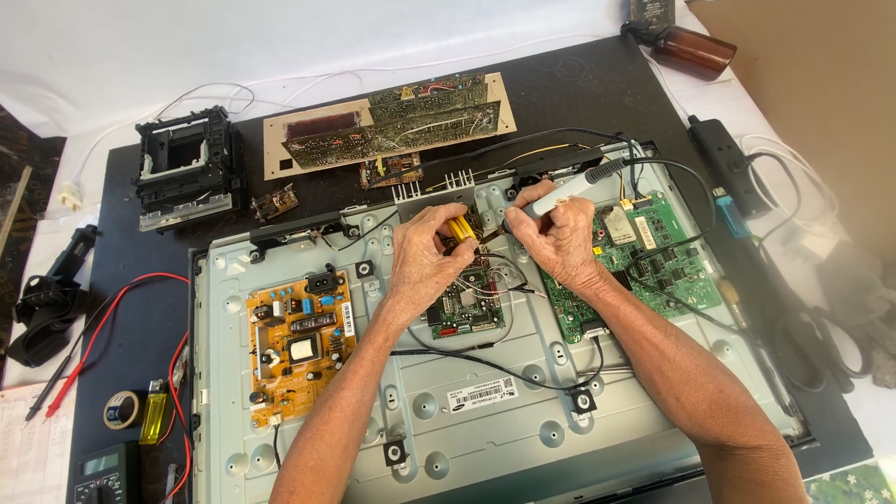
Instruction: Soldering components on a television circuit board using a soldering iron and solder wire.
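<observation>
Two hands crowded over one tiny spot, that's the whole show from where I'm standing; the left hand (425, 257) has its fingers curled tight and pinched on a small yellow-handled tool (459, 229), can't tell if it's pliers or cutters since the tip is buried under the fingertips; the right hand (560, 238) is closed in a pen grip round a grey soldering iron (569, 189), its cord trailing up and away behind the knuckles. Both tips meet between the two thumbs, right above the small green circuit board (464, 308) that sits just under the left palm.

That little board looks light and stiff but properly fragile; I'd guess you only want to take it by its bare edges, never by the components or the thin wires (504, 275) looping off it just beside the right thumb; those look soft and easy to snag. The iron I'd hold only by the grey barrel, well back from the tip.

Both wrists are bent down, forearms coming in from below and angled toward each other; the heels of the hands seem to rest on the grey metal back panel (523, 420). Out past the right knuckles is a bigger green main board (653, 261); well off beyond the left wrist sits an orange power board (299, 341).
</observation>
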